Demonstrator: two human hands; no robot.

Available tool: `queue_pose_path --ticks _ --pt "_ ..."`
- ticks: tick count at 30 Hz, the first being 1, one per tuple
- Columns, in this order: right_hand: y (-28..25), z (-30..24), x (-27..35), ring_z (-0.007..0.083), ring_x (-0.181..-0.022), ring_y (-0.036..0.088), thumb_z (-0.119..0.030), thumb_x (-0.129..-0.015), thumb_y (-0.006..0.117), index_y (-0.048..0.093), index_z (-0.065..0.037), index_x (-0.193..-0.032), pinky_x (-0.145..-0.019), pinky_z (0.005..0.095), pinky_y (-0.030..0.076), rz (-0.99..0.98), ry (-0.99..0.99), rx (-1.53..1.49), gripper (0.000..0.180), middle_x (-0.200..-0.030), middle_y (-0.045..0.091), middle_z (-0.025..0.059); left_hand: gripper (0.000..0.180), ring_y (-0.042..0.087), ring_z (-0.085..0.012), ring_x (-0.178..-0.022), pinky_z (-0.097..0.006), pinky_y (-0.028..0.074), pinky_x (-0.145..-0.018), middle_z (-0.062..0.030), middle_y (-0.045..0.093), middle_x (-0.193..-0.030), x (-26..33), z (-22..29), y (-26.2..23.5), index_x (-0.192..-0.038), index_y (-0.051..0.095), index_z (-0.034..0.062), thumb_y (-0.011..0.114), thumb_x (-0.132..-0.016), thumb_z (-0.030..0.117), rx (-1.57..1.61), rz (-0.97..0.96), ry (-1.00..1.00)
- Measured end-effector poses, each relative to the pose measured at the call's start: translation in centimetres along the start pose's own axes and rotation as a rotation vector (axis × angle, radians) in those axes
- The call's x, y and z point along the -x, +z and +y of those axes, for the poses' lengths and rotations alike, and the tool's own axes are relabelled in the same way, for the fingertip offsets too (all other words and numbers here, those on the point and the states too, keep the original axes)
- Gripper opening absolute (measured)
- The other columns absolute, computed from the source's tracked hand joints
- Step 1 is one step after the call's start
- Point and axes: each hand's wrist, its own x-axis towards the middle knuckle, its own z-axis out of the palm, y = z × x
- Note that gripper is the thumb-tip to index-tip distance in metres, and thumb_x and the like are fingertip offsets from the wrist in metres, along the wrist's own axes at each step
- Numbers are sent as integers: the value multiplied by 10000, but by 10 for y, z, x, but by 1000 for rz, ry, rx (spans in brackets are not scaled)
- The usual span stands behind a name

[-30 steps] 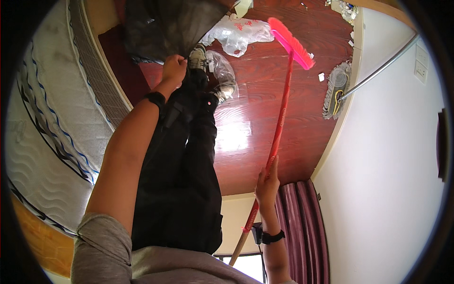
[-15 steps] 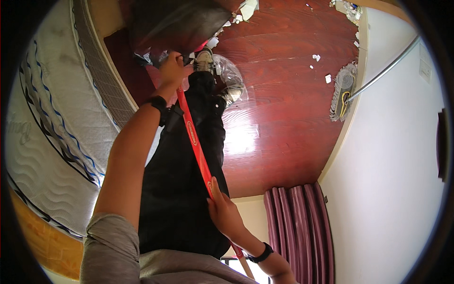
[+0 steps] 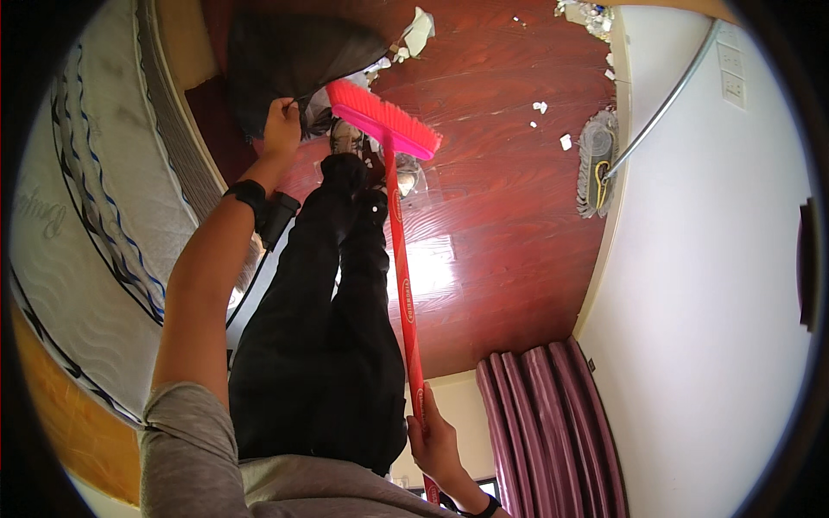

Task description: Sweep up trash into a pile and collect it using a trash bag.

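Observation:
My right hand (image 3: 434, 445) grips the red handle of a broom (image 3: 404, 276) low down, near my waist. At the handle's far end, the pink broom head (image 3: 380, 125) is raised in front of my shoes, its bristles facing away from me. My left hand (image 3: 281, 129) is closed on the near edge of a large black plastic bag (image 3: 302, 60), just left of the broom head. The bag's inside is hidden. Thin clear plastic (image 3: 425, 183) lies by my right shoe, partly behind the broom.
White scraps (image 3: 419, 34) lie beyond the bag, and more debris (image 3: 591, 17) sits at the far right corner. A grey mop (image 3: 598, 164) stands against the right wall. A mattress (image 3: 104, 242) lines the left side; purple curtains (image 3: 553, 423) hang at lower right.
The broom head has come into view from beside the bag, and the handle has swung more upright. My right hand has moved down and right; my left hand has shifted left, off the handle.

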Motion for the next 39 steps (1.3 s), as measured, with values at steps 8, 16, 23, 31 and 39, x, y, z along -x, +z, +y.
queue_pose_path --ticks 8,16,23,31,39 --pt "-32 -9 40 54 -413 434 -86 -932 474 240 -123 -1452 -372 216 375 -22 255 -385 572 -635 490 -12 191 529 -126 -718 -284 444 -677 -28 557 -810 -6 88 -63 -1011 544 10 454 -956 169 228 271 19" --pt "-86 61 67 53 -406 326 -225 -947 469 353 -220 -1354 -323 186 245 -116 194 -1422 423 -684 435 1 153 420 -75 -613 -260 359 -549 28 464 -726 25 197 -164 -863 501 77 429 -964 165 568 104 -42" --pt "-115 62 6 97 -394 376 -264 -942 483 478 -148 -1287 -363 234 352 246 -2 -720 365 -609 416 5 163 526 -123 -858 -322 451 -789 -10 539 -926 136 365 -215 -965 504 81 373 -988 177 935 -338 -106" --pt "-138 -49 -52 63 -404 400 -485 -888 549 580 -88 -1085 -352 206 348 -23 -255 -1068 444 -606 431 -23 144 580 -127 -852 -294 511 -783 -29 567 -957 265 505 -305 -1023 484 61 366 -988 136 1167 -465 70" --pt "-154 -204 -78 67 -373 344 -405 -855 633 408 -154 -745 -333 223 313 136 -293 -1063 355 -536 361 -35 204 601 -154 -870 -301 512 -814 -53 600 -964 287 531 -374 -1006 520 38 331 -985 111 1317 -700 -101"
